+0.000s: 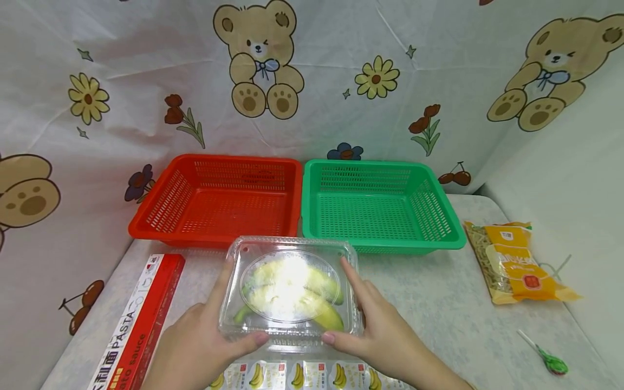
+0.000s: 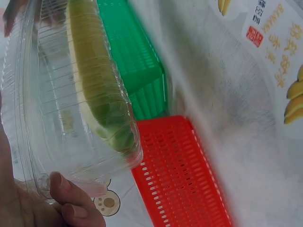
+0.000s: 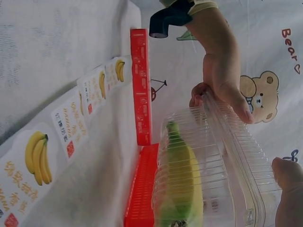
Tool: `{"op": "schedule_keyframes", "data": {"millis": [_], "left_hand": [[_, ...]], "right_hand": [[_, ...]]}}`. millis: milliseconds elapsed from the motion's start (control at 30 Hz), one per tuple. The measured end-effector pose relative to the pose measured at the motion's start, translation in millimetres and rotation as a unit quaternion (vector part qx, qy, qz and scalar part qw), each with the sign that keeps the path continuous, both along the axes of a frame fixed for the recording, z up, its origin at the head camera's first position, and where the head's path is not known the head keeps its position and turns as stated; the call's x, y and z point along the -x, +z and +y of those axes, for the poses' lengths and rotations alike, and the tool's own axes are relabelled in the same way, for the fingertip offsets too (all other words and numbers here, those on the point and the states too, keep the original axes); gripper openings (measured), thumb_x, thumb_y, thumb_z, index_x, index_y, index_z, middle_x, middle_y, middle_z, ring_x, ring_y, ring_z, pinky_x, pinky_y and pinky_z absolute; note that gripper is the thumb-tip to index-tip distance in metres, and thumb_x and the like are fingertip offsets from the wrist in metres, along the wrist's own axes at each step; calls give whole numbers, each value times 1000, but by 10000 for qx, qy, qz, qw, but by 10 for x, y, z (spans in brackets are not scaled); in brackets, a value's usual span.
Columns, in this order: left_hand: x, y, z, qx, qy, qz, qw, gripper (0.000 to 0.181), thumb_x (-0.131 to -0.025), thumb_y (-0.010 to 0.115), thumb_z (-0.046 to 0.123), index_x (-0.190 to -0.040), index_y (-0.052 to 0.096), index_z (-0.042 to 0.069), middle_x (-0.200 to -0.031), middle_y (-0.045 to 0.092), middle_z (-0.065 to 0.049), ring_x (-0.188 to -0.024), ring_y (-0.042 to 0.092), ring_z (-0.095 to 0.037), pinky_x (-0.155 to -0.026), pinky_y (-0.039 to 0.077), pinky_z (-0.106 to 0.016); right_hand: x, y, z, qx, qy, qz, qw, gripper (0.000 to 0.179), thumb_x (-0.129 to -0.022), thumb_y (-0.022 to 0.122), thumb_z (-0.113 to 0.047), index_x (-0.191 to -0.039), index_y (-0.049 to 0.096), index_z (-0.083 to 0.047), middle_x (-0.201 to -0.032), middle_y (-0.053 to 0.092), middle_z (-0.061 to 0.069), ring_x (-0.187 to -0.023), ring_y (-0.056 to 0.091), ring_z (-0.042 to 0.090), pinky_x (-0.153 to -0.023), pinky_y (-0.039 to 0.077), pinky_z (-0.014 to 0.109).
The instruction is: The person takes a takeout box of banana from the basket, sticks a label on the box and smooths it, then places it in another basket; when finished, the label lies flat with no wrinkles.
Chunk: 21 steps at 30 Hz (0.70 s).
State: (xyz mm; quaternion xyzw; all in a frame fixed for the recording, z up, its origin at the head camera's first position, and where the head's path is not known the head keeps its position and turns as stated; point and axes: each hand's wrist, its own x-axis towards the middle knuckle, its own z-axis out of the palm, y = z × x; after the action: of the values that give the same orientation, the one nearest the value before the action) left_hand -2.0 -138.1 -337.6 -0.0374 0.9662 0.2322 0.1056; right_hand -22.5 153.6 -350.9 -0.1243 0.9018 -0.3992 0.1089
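Both hands hold a clear plastic clamshell box (image 1: 292,327) raised over the table, its lid closed. Greenish-yellow bananas (image 1: 319,281) lie inside, partly washed out by glare on the lid. My left hand (image 1: 200,338) grips the box's left side, thumb at the near edge; the left wrist view shows fingertips (image 2: 64,189) curled under its corner. On the opposite side my right hand (image 1: 382,333) grips it, thumb also along the near edge. In the right wrist view a banana (image 3: 182,184) shows through the ribbed wall. A strip of banana-print labels (image 1: 263,375) lies on the table below.
Behind the box stand a red basket (image 1: 214,237) and, to its right, a green basket (image 1: 380,244). A red pasta box (image 1: 141,319) lies at the left. On the right are a yellow noodle bag (image 1: 514,262) and a green lollipop (image 1: 551,360). A bear-print cloth (image 1: 326,124) hangs behind.
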Motion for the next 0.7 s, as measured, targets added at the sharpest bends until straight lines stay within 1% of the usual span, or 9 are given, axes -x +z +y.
{"op": "schedule_keyframes", "data": {"millis": [100, 200, 300, 333, 433, 533, 667, 700], "left_hand": [[-18, -37, 15, 48, -20, 138, 9999, 123, -65, 65, 85, -155, -10, 48, -82, 68, -4, -74, 65, -17, -54, 48, -37], [-35, -73, 30, 90, -27, 248, 9996, 124, -64, 65, 86, -156, -8, 47, -83, 68, -5, -74, 65, -17, -53, 48, -37], [-41, -106, 44, 82, -18, 248, 9997, 125, -62, 65, 87, -155, -8, 47, -85, 69, -6, -75, 65, -18, -52, 48, -38], [-40, -117, 48, 76, -12, 224, 9997, 126, -61, 65, 87, -155, -9, 48, -86, 69, -6, -75, 65, -17, -52, 48, -38], [-34, -155, 61, 58, -5, 164, 9998, 125, -61, 65, 88, -154, -9, 50, -85, 69, -5, -76, 65, -17, -53, 49, -38], [-38, -205, 69, 108, -24, 186, 9998, 126, -60, 65, 89, -154, -9, 50, -86, 69, -5, -78, 66, -18, -53, 49, -38], [-40, -275, 78, 136, -56, 277, 9995, 126, -59, 63, 90, -154, -10, 50, -85, 70, -4, -79, 67, -18, -54, 48, -38], [-37, -292, 81, 138, -62, 285, 9995, 126, -59, 63, 91, -154, -10, 51, -84, 70, -3, -78, 66, -18, -54, 48, -38]], "right_hand": [[-11, -38, 10, 74, -7, -62, 10000, 112, -73, 80, -60, -156, 7, -47, -128, 53, -1, -104, 56, 10, -89, 51, 43], [-18, -73, 21, 61, -14, -138, 9999, 112, -73, 80, -60, -156, 6, -47, -122, 54, -1, -97, 55, 10, -83, 50, 39], [-19, -113, 32, 50, -24, -199, 9998, 112, -73, 79, -62, -156, 6, -48, -120, 54, -2, -95, 55, 10, -83, 50, 38], [-19, -128, 36, 59, -29, -205, 9998, 111, -73, 79, -62, -156, 6, -48, -121, 54, -1, -96, 55, 10, -84, 50, 38], [-18, -173, 49, 93, -29, -195, 9998, 111, -73, 79, -62, -156, 7, -47, -131, 52, 1, -107, 57, 11, -91, 51, 43], [-18, -221, 65, 107, -9, -194, 9998, 110, -75, 79, -60, -156, 8, -46, -139, 50, 4, -118, 56, 15, -96, 50, 49], [-13, -281, 86, 70, 35, -191, 9998, 108, -76, 78, -60, -157, 7, -46, -143, 48, 5, -123, 55, 20, -97, 49, 53], [-10, -296, 90, 65, 47, -185, 9998, 108, -76, 78, -60, -157, 7, -46, -142, 48, 6, -122, 55, 20, -96, 49, 53]]}}
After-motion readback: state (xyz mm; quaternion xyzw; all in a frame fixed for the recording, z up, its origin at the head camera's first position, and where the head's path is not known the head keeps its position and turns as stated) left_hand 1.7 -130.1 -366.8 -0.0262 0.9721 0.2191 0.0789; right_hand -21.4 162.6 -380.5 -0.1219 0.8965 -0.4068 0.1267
